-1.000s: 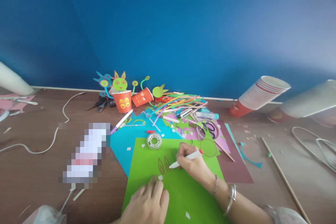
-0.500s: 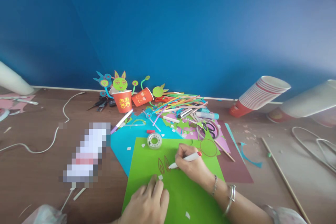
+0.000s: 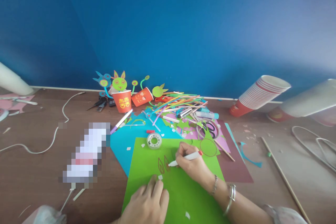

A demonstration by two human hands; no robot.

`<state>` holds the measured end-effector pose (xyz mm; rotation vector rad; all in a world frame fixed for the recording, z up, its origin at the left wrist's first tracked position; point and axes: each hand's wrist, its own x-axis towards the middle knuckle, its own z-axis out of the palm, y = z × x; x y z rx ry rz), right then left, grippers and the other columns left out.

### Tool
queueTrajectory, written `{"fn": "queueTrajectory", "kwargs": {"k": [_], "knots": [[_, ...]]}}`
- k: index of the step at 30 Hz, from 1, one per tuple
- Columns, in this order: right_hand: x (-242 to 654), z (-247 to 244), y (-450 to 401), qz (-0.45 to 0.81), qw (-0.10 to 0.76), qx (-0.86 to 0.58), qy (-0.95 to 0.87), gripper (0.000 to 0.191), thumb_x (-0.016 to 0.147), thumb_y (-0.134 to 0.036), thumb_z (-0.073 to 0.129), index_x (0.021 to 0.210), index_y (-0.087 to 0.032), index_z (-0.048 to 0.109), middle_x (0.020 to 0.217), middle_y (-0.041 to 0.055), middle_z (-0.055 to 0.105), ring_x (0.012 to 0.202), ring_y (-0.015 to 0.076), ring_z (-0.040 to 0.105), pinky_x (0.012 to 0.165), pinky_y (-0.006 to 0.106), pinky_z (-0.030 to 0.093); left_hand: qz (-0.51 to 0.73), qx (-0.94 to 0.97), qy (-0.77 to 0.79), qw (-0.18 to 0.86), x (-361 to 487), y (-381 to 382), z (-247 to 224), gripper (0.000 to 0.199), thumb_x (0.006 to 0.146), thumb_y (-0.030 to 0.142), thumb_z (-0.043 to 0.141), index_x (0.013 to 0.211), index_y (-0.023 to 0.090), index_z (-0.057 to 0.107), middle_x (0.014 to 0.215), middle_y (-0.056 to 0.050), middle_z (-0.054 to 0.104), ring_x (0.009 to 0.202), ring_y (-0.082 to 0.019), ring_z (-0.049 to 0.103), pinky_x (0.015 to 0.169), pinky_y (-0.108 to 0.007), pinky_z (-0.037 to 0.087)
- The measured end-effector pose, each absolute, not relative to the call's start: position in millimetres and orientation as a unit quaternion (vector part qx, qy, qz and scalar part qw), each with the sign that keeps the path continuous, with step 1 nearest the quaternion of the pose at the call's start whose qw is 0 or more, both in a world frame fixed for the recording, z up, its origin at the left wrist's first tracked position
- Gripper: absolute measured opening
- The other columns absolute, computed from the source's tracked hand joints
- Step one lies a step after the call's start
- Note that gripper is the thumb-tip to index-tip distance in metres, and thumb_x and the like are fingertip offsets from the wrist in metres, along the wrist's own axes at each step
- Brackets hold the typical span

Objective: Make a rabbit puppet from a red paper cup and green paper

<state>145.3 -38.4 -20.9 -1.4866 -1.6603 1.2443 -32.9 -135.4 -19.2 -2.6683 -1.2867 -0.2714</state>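
In the head view, my right hand (image 3: 189, 159) grips a white marker with a red end (image 3: 191, 156), its tip on a green sheet of paper (image 3: 194, 196). Under the tip is the right one of two pointed, leaf-like outlines (image 3: 161, 166) drawn in reddish brown. My left hand (image 3: 148, 201) lies on the same sheet below the drawing, fingers extended and holding nothing. A small white paper scrap (image 3: 160, 177) sits by its fingertips. Near the sheet's top edge rests a roll of clear tape (image 3: 154, 140), beside a red marker cap (image 3: 150, 131).
Behind the sheet are decorated red paper cups (image 3: 123, 102), a heap of coloured sticks (image 3: 183, 101) and black-handled scissors (image 3: 212, 130). A stack of cups (image 3: 258, 94) leans at right, near a wooden stick (image 3: 285, 178). A white cable (image 3: 56, 131) runs along the left.
The marker tip has shifted slightly upward within the right-hand outline. My left hand stays where it was on the paper.
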Motion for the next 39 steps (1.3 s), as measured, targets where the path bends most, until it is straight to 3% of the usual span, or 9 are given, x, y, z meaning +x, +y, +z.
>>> {"fn": "queueTrajectory", "kwargs": {"k": [10, 21, 39], "knots": [[144.8, -15.1, -39.4, 0.475, 0.258, -0.560, -0.627, 0.017, 0.059, -0.018, 0.046, 0.049, -0.023, 0.033, 0.042, -0.0069, 0.037, 0.041, 0.0083, 0.033, 0.039, 0.020, 0.024, -0.101, -0.892, -0.433, 0.085, -32.8, -135.1, -19.9, 0.012, 0.077, 0.007, 0.044, 0.080, 0.019, 0.046, 0.090, -0.008, 0.066, 0.066, -0.016, 0.062, 0.060, -0.024, 0.045], [145.1, -20.7, -39.1, 0.467, 0.280, -0.556, -0.627, 0.020, 0.068, -0.019, 0.048, 0.054, -0.023, 0.035, 0.046, -0.0072, 0.039, 0.043, 0.0085, 0.036, 0.042, 0.021, 0.029, -0.100, -0.893, -0.431, 0.080, -32.6, -134.2, -17.6, 0.014, 0.077, 0.006, 0.042, 0.080, 0.019, 0.045, 0.088, -0.008, 0.067, 0.067, -0.017, 0.062, 0.059, -0.024, 0.045], [145.1, -16.0, -38.2, 0.505, 0.269, -0.560, -0.599, 0.013, 0.060, -0.020, 0.044, 0.051, -0.023, 0.035, 0.041, -0.0054, 0.043, 0.039, 0.0094, 0.039, 0.037, 0.020, 0.027, -0.102, -0.891, -0.435, 0.085, -31.9, -135.0, -19.6, 0.014, 0.078, 0.006, 0.040, 0.080, 0.019, 0.046, 0.087, -0.007, 0.067, 0.061, -0.016, 0.061, 0.059, -0.024, 0.045]]}}
